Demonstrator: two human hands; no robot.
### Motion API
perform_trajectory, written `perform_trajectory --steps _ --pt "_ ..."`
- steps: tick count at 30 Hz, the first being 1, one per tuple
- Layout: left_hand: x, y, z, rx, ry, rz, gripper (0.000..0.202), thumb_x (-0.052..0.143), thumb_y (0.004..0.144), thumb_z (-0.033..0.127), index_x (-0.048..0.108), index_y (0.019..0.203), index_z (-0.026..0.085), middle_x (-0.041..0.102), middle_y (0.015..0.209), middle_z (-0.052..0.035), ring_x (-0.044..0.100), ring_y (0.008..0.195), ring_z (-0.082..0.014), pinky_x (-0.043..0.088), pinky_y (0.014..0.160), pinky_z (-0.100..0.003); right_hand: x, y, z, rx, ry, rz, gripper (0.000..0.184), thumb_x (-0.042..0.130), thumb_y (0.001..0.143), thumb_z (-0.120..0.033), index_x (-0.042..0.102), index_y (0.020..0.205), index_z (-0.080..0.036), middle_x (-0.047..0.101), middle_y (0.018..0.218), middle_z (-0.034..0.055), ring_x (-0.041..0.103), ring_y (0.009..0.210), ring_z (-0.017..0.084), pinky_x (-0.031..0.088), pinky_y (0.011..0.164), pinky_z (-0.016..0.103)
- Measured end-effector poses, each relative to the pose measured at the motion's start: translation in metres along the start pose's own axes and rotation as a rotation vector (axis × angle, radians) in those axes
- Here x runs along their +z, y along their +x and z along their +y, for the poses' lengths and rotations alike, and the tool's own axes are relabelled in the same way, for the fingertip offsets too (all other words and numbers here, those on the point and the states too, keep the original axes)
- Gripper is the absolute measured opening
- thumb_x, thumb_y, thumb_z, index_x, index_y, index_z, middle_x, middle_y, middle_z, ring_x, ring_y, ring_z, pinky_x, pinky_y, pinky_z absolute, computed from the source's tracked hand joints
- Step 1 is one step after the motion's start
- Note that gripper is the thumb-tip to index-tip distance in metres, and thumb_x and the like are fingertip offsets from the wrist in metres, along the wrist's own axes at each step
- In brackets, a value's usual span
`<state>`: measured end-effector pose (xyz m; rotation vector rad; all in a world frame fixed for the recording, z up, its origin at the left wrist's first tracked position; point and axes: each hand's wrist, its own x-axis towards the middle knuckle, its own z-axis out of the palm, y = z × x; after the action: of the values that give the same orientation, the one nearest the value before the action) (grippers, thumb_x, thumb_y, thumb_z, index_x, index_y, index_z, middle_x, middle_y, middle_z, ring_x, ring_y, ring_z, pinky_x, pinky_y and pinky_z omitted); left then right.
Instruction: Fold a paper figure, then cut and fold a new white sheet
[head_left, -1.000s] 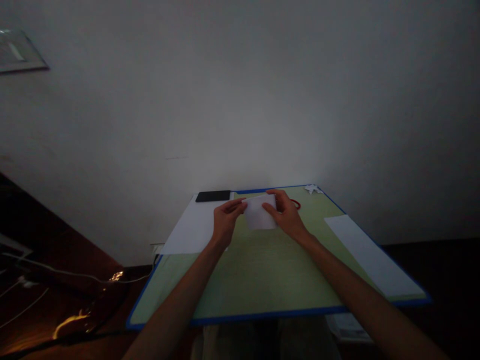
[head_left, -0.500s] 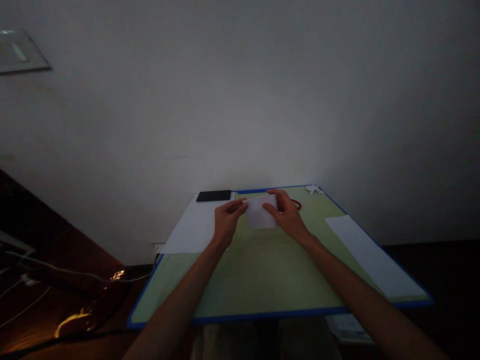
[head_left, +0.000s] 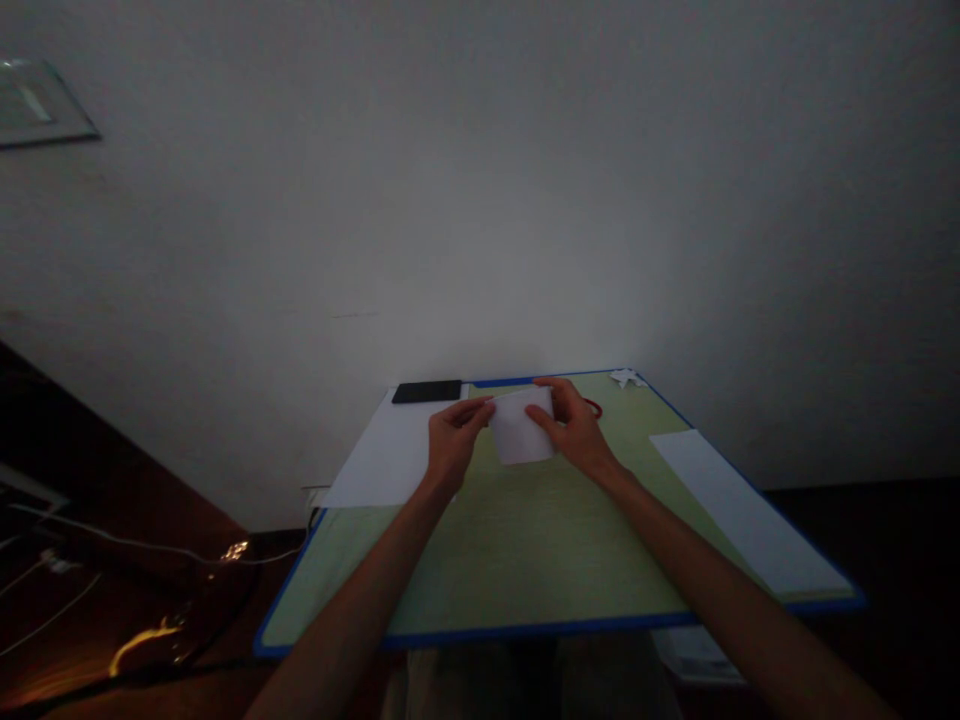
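Between my hands a small piece of white paper [head_left: 520,432], which looks folded, is held up above the table. My left hand [head_left: 454,440] pinches its upper left corner between thumb and fingers. My right hand [head_left: 574,425] grips the right side, thumb on the near face and fingers behind it. Just behind my right hand, part of a red ring-shaped thing [head_left: 595,408] shows; the rest of it is hidden.
The light green table [head_left: 525,570] has a blue edge and stands against a wall. On it lie a white sheet [head_left: 375,455] and a black phone-like slab [head_left: 427,392] at left, a long white paper strip [head_left: 750,515] at right, and paper scraps [head_left: 627,378] at the far right corner.
The paper has tilted slightly, its lower edge now sitting a little lower. Both hands keep their hold in nearly the same place.
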<state>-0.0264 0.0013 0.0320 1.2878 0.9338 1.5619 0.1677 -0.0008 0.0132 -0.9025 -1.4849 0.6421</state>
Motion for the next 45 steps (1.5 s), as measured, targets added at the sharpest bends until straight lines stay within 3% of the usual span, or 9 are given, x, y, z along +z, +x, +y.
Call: perform_trajectory --steps 6,10,13,19,25,32,36,40,45 --pt "-0.004 0.002 0.004 0.073 0.069 -0.046 0.025 0.086 0.069 0.034 0.081 0.087 0.017 0.08 0.092 -0.0093 0.074 0.083 -0.0216 0.058 0.083 -0.036 -0.006 0.0 -0.004 -0.026 0.049 -0.049 0.04 0.074 0.083 -0.038 0.053 0.115 -0.026 0.065 0.111 0.005 0.068 0.086 0.018 0.055 0.071 0.03" --pt "-0.008 0.004 0.007 0.178 0.207 -0.081 0.021 0.082 0.074 0.034 0.082 0.089 0.019 0.08 0.092 -0.0077 0.074 0.087 -0.0224 0.057 0.085 -0.037 -0.017 0.002 -0.01 -0.05 -0.049 -0.137 0.025 0.074 0.083 -0.037 0.059 0.096 -0.023 0.067 0.092 0.0024 0.066 0.077 0.016 0.054 0.07 0.029" --pt "-0.01 0.004 0.008 0.243 0.291 -0.082 0.018 0.08 0.076 0.033 0.082 0.089 0.021 0.08 0.092 -0.0069 0.073 0.086 -0.0223 0.057 0.085 -0.036 -0.023 0.005 -0.012 -0.055 -0.065 -0.141 0.025 0.076 0.082 -0.04 0.06 0.087 -0.022 0.066 0.084 0.0012 0.064 0.073 0.015 0.052 0.069 0.029" --pt "-0.009 0.001 0.011 0.261 0.265 -0.077 0.016 0.08 0.077 0.032 0.082 0.087 0.021 0.08 0.09 -0.0066 0.074 0.085 -0.0222 0.057 0.084 -0.036 -0.024 0.009 -0.014 -0.068 -0.025 -0.067 0.035 0.081 0.077 -0.042 0.066 0.104 -0.024 0.07 0.09 0.0024 0.065 0.076 0.016 0.052 0.07 0.03" --pt "-0.007 0.002 0.013 0.223 0.149 -0.038 0.018 0.084 0.072 0.032 0.081 0.086 0.02 0.08 0.09 -0.0071 0.073 0.086 -0.0219 0.058 0.084 -0.035 -0.025 0.011 -0.013 -0.011 -0.047 -0.024 0.029 0.084 0.074 -0.044 0.076 0.092 -0.023 0.071 0.077 0.0023 0.064 0.07 0.018 0.05 0.064 0.031" --pt "-0.006 0.002 0.016 0.206 0.082 0.005 0.02 0.086 0.069 0.031 0.081 0.084 0.018 0.079 0.09 -0.0083 0.073 0.087 -0.0226 0.057 0.088 -0.039 -0.024 0.011 -0.009 0.015 0.057 -0.005 0.024 0.082 0.075 -0.044 0.08 0.09 -0.025 0.079 0.091 0.0046 0.073 0.085 0.022 0.057 0.084 0.038" --pt "-0.005 0.002 0.017 0.201 0.069 0.014 0.022 0.087 0.068 0.032 0.081 0.085 0.019 0.079 0.09 -0.0079 0.073 0.088 -0.0223 0.057 0.089 -0.039 -0.023 0.012 -0.01 -0.02 0.038 0.032 0.019 0.081 0.076 -0.042 0.081 0.089 -0.027 0.08 0.092 0.0036 0.073 0.084 0.023 0.057 0.086 0.041" --pt "-0.006 0.002 0.017 0.203 0.098 0.008 0.023 0.086 0.069 0.034 0.081 0.085 0.019 0.079 0.09 -0.0079 0.073 0.088 -0.0228 0.057 0.088 -0.039 -0.023 0.013 -0.011 -0.015 0.042 0.055 0.025 0.082 0.073 -0.049 0.081 0.084 -0.026 0.08 0.088 0.0047 0.072 0.081 0.024 0.058 0.084 0.043" --pt "-0.006 0.0 0.014 0.207 0.125 -0.023 0.021 0.085 0.071 0.034 0.081 0.085 0.02 0.079 0.09 -0.0078 0.073 0.087 -0.0226 0.058 0.085 -0.037 -0.027 0.011 -0.018 0.0 0.008 -0.031 0.033 0.082 0.073 -0.05 0.078 0.093 -0.024 0.078 0.093 0.0062 0.071 0.084 0.022 0.056 0.078 0.038"
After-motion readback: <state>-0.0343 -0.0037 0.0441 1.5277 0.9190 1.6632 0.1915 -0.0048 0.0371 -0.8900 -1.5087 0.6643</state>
